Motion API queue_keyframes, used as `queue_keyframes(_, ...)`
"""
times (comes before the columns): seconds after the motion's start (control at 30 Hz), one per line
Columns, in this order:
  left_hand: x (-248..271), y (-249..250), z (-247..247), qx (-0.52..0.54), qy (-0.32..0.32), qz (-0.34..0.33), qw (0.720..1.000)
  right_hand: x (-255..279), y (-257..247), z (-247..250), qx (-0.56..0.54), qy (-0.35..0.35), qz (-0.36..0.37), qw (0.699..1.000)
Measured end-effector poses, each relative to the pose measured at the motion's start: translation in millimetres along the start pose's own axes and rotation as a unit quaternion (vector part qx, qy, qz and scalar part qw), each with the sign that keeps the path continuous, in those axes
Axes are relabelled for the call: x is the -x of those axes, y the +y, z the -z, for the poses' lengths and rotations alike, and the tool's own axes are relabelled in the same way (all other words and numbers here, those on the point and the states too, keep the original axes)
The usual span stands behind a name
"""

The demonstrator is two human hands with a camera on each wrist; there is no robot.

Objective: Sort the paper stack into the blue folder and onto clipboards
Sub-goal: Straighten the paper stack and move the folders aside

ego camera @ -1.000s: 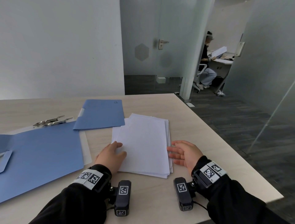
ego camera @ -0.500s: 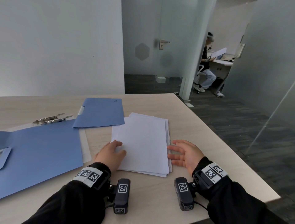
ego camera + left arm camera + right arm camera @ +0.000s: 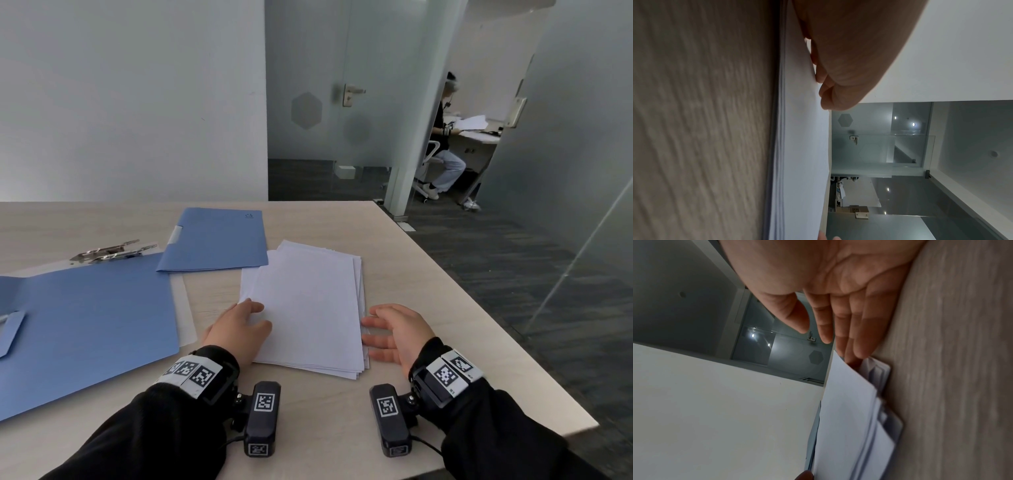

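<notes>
A: How are the hands placed?

B: The left hand (image 3: 239,329) is laid on the near-left corner of the stack (image 3: 308,301), fingers loosely bent, thumb on the top sheet; whether a sheet is pinched cannot be told. The right hand (image 3: 397,334) is held flat and released, its fingertips (image 3: 861,352) set against the stack's right edge, with nothing grasped.

A: And the stack itself?

B: It is found between the two hands on the desk (image 3: 428,308), its sheets fanned unevenly. An open folder (image 3: 89,325) is spread left of the left hand; beyond it a clip (image 3: 113,251) is seen, and a closed folder (image 3: 219,240) lies farther out.

A: How should this step be done well?

B: Squaring appears to be in hand. The edges should be pushed inward evenly from both sides, with light pressure kept on top so that no sheet is buckled or slid off before any are lifted.
</notes>
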State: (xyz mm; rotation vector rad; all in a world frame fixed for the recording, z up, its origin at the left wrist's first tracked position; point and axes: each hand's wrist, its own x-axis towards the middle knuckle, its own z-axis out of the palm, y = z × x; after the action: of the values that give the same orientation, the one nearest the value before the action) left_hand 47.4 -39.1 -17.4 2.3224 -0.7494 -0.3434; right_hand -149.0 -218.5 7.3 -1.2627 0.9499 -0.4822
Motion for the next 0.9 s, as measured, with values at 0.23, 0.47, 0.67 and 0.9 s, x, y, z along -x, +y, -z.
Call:
queue_keyframes(0.23,-0.2,-1.5,0.0,0.000,0.002,-0.001,1.000,6.3,-2.1,-0.3,-0.015,0.004,0.011,1.000)
queue_keyframes(0.47,-1.2,-3.1,0.4,-0.002,-0.003,-0.002,1.000,9.8,-5.0,-6.5,-0.014,0.018,0.032,0.999)
queue_keyframes(0.67,-0.9,-2.7,0.6,-0.003,-0.003,-0.004,1.000,6.2,-3.4,-12.6,-0.103,0.016,0.008,0.995)
queue_keyframes(0.9,0.2,-1.7,1.4,0.002,-0.002,-0.003,1.000,4.5,-3.9,-21.2,-0.095,-0.004,-0.026,0.995)
